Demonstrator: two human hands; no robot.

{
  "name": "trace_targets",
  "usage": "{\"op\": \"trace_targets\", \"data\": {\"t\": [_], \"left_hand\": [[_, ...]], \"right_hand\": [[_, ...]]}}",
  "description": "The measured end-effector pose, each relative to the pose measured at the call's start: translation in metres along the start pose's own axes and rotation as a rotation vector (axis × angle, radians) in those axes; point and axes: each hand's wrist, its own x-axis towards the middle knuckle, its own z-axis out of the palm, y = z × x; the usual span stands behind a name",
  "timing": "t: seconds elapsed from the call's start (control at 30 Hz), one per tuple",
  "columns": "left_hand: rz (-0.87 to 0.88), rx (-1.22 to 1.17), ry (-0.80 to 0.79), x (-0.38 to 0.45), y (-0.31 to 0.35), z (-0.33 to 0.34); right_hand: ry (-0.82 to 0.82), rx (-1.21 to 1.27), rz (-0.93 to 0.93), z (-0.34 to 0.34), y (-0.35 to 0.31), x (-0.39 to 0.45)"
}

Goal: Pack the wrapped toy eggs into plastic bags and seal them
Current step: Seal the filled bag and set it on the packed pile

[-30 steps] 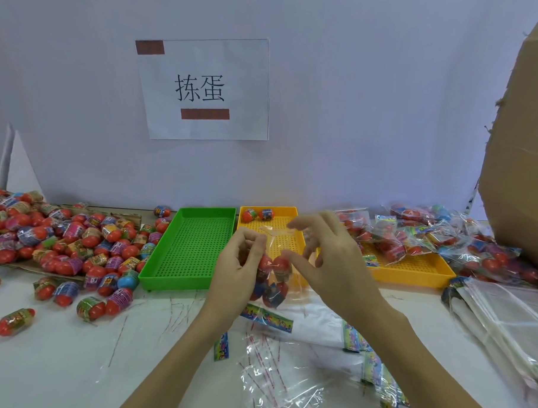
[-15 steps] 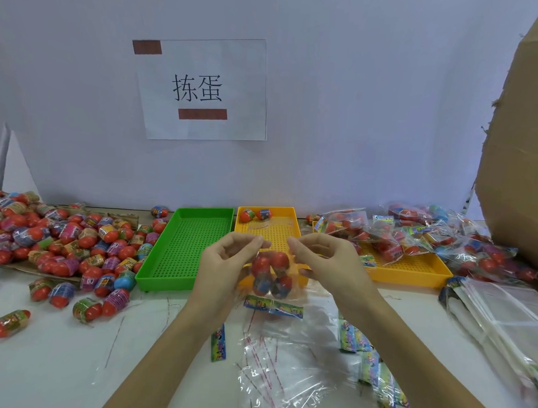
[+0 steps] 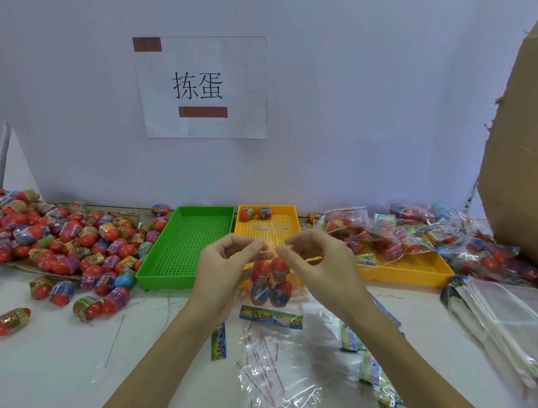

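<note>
Clear bag [image 3: 269, 284] holding four red eggs [image 3: 261, 269], hanging above table, top pinched.

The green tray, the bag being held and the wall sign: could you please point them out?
green tray [image 3: 192, 246], head view, on its perforated floor.
held bag [image 3: 269, 284], head view, on the eggs inside.
wall sign [image 3: 202, 86], head view, on its printed characters.

A single head-worn view is given. It is aimed forward and down over the white table [image 3: 54, 364], near the hands.

Glossy crinkled clear plastic bag [image 3: 269, 284] — perforated plastic green tray [image 3: 192, 246] — matt brown cardboard box [image 3: 523, 147].
</note>
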Motion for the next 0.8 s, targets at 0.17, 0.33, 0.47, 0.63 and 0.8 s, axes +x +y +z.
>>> {"op": "trace_targets", "data": {"t": [0.17,0.33,0.47,0.63,0.8], "left_hand": [[-0.074,-0.053,-0.017,0.003,0.001,-0.004],[-0.276,-0.171,-0.082,0.007,0.002,-0.009],[-0.21,-0.092,-0.036,0.005,0.004,-0.009],[-0.042,0.142,-0.034,-0.003,0.003,-0.001],[0.025,0.161,-0.057,-0.007,0.004,0.006]], "right_hand": [[0.011,0.088,0.102,-0.01,0.007,0.005],[-0.071,0.28,0.253,-0.023,0.011,0.009],[-0.09,0.28,0.324,-0.026,0.011,0.011],[0.186,-0.043,0.035,-0.015,0.005,0.007],[0.206,-0.385,-0.504,0.005,-0.002,-0.003]]}}
